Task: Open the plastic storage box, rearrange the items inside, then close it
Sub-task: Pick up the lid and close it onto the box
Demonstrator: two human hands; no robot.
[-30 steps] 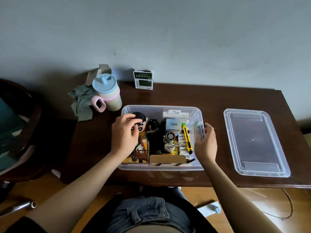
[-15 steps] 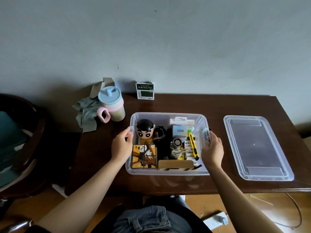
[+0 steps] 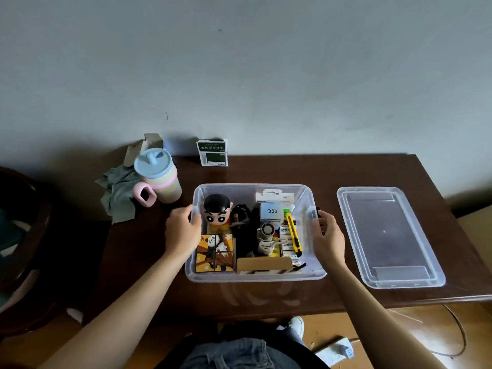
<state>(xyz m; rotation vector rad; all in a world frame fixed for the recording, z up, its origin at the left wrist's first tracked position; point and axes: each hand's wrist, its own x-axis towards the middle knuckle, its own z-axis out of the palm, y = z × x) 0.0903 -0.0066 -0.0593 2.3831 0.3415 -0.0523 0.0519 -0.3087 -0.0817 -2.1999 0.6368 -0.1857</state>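
The clear plastic box (image 3: 255, 275) sits open on the dark wooden table (image 3: 292, 171), near its front edge, and its lid (image 3: 388, 235) lies flat on the table just to the right, apart from it. The left hand (image 3: 182, 233) grips the box's left rim, fingers curled over the edge. The right hand (image 3: 327, 235) holds the right rim, with the fingers apparently wrapped over the side handle, though the clear plastic makes that hard to judge. Inside, a cartoon doll (image 3: 217, 211) stands at the back left, a panda puzzle cube (image 3: 215, 253) in front of it, and a yellow box cutter (image 3: 292, 233) lies toward the right. A lidded cup (image 3: 157, 174) stands on the table beyond the box's left corner.
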